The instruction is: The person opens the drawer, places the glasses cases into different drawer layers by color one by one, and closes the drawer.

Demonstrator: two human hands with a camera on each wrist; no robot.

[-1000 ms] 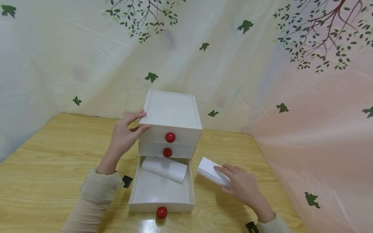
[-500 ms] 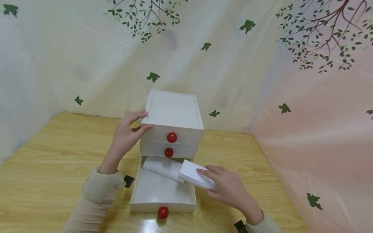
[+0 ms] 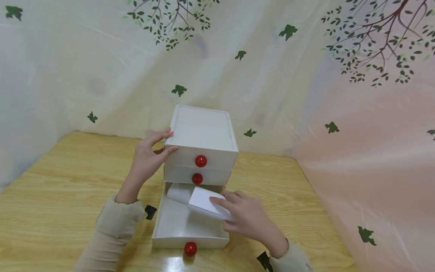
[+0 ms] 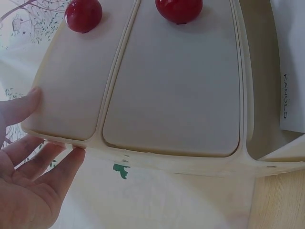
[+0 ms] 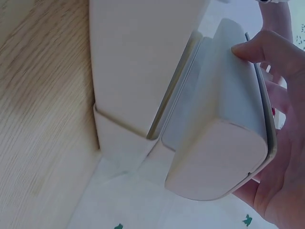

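Observation:
A white drawer unit [image 3: 204, 126] with round red knobs stands on the table, its bottom drawer [image 3: 190, 243] pulled out. My left hand [image 3: 146, 156] grips the unit's upper left front corner, the thumb on the front and the fingers on the side. In my right hand [image 3: 249, 217] I hold a white glasses case [image 3: 207, 202] by its right end, over the open drawer. Below and behind it lies another white object [image 3: 178, 192], partly covered; the left wrist view shows the lettering KANOLD on this white case [image 4: 291, 67].
The wooden table [image 3: 85, 177] reaches back to a hanging cloth [image 3: 136, 75] printed with leaves and branches. Two upper drawers with red knobs [image 3: 201, 161] are closed above the pulled-out one.
My right hand has carried the glasses case leftward from beside the unit to above the open drawer. The left hand has kept its place on the corner.

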